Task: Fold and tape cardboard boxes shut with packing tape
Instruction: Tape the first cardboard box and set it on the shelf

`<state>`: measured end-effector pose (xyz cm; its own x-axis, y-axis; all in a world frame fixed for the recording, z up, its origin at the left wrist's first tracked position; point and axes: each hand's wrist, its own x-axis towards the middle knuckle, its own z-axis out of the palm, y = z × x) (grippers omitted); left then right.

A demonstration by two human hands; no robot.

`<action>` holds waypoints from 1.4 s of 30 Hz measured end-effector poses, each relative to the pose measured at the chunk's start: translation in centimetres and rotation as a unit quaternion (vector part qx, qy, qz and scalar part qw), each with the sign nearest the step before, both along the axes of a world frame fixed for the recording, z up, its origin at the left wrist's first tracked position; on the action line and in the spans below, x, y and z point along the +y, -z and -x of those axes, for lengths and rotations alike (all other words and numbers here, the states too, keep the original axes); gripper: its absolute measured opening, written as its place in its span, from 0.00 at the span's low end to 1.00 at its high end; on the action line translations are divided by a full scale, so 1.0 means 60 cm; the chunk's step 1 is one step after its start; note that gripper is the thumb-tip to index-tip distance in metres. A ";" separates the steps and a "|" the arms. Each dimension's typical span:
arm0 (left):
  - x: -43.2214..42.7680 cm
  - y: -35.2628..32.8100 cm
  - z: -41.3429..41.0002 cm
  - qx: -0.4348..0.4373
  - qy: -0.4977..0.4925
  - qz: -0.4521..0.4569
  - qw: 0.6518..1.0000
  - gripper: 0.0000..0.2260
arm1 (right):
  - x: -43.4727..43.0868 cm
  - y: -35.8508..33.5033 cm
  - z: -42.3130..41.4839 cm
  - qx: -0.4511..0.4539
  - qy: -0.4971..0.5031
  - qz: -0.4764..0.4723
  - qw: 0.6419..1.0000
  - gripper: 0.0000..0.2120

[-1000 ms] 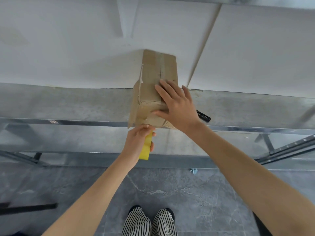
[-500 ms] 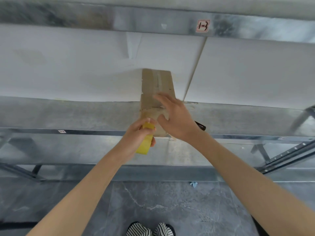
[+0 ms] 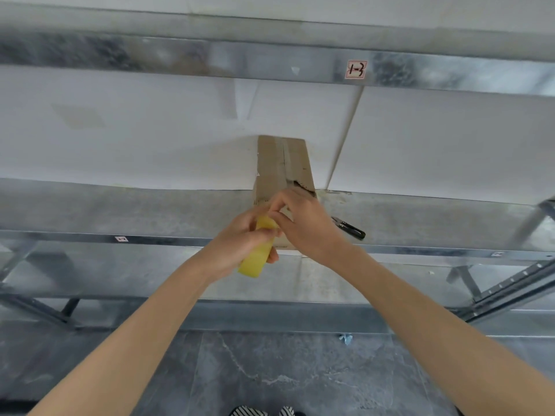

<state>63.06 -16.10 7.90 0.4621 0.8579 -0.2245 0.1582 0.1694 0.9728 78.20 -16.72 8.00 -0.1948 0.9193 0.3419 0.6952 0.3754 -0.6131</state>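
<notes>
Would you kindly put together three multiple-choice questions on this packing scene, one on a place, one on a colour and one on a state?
1. Where does the black tool lie, relative to the cardboard box?
A. On top of it
B. To its right, on the metal shelf
C. Inside it

2. What colour is the tape roll?
A. Red
B. Blue
C. Yellow

3. What is the left hand doing?
A. Gripping the tape roll
B. Hanging empty
C. Pressing flat on the cardboard box

Answers:
1 B: the black tool rests on the bare shelf surface just right of the box.
2 C: the roll is plainly yellow.
3 A: the fingers are curled round the roll.
</notes>
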 end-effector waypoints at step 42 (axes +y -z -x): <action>0.131 -0.028 0.092 0.462 -0.072 -0.421 0.777 0.21 | 0.033 0.047 -0.115 0.288 0.232 0.082 0.925 0.11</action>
<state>57.53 -8.22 9.60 0.3234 0.9081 0.2660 0.8937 -0.3855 0.2295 85.09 -14.76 5.17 0.4051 0.9071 0.1142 0.2977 -0.0128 -0.9546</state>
